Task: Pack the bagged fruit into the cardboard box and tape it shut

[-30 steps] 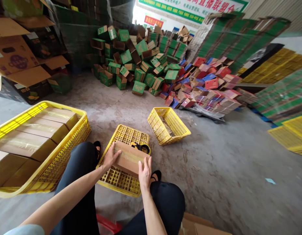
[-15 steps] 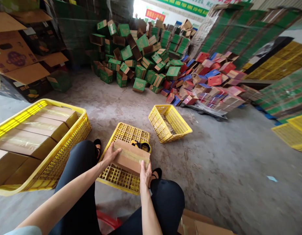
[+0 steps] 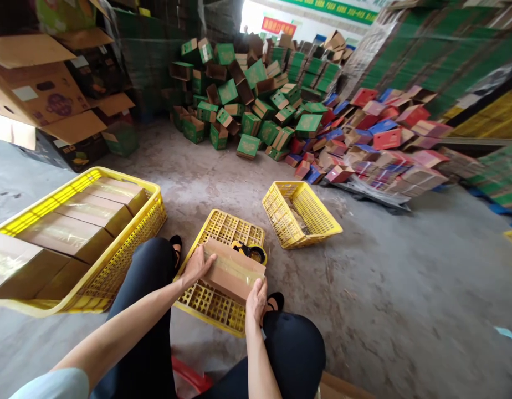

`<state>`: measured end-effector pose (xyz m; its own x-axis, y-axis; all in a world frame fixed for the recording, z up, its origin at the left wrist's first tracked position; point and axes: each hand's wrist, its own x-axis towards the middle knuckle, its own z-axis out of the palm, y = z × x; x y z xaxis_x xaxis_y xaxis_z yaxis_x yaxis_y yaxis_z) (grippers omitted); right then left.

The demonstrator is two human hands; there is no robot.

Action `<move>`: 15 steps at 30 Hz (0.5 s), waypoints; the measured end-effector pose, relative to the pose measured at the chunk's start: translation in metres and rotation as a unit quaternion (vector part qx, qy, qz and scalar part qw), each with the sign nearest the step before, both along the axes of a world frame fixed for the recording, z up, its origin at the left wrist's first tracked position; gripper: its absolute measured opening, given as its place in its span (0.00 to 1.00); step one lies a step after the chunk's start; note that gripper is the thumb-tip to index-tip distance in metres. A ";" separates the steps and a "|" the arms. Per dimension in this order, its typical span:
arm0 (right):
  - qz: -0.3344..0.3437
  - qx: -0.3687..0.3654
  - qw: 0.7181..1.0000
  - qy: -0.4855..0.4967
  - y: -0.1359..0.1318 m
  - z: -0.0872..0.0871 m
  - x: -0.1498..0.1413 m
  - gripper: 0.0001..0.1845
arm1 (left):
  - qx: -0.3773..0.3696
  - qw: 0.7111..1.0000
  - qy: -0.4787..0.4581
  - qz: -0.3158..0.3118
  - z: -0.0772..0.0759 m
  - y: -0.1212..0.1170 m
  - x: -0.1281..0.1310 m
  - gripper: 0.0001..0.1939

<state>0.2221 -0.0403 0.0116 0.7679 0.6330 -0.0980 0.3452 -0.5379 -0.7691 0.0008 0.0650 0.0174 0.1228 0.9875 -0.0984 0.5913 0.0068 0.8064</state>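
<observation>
Between my hands is a brown cardboard box point(image 3: 231, 270) with clear tape along its top. My left hand point(image 3: 198, 264) grips its left end, thumb on the upper face. My right hand point(image 3: 256, 299) holds the right end near the corner. Beneath the box lies an upturned yellow plastic crate point(image 3: 214, 310) with a perforated bottom. A black and yellow tape dispenser point(image 3: 251, 252) rests on that crate just behind the box.
At left a large yellow crate point(image 3: 158, 213) holds several taped cardboard boxes. A smaller yellow basket point(image 3: 314, 213) stands ahead on the concrete floor. Heaps of green boxes point(image 3: 247, 145) and red and blue boxes point(image 3: 384, 138) lie farther back. Large open cartons point(image 3: 52, 94) stand far left.
The view has turned slightly left, so everything sits farther right in the picture. Both hands keep hold of the cardboard box over the upturned crate.
</observation>
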 end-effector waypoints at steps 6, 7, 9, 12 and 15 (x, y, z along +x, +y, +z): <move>0.001 -0.068 0.996 -0.056 0.002 0.007 -0.004 0.39 | -0.051 0.992 0.118 -0.001 0.009 0.000 0.006 0.25; 0.000 -0.073 0.996 -0.056 0.002 0.007 -0.004 0.38 | -0.055 0.991 0.123 -0.001 0.010 0.000 0.007 0.25; -0.004 -0.080 0.996 -0.051 0.002 0.005 -0.003 0.39 | -0.055 0.991 0.123 0.001 0.011 0.000 0.007 0.25; -0.014 -0.072 0.997 -0.029 0.004 0.001 0.000 0.40 | -0.059 0.995 0.082 0.020 0.010 0.001 0.009 0.26; -0.012 -0.052 0.999 -0.009 0.005 -0.004 0.005 0.41 | -0.074 0.995 0.015 0.065 0.007 0.001 0.010 0.26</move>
<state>0.2274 -0.0354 0.0077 0.7847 0.6019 -0.1485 0.3453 -0.6233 -0.7017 0.0104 0.0657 0.0243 -0.0109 0.9695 -0.2447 0.6012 0.2019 0.7731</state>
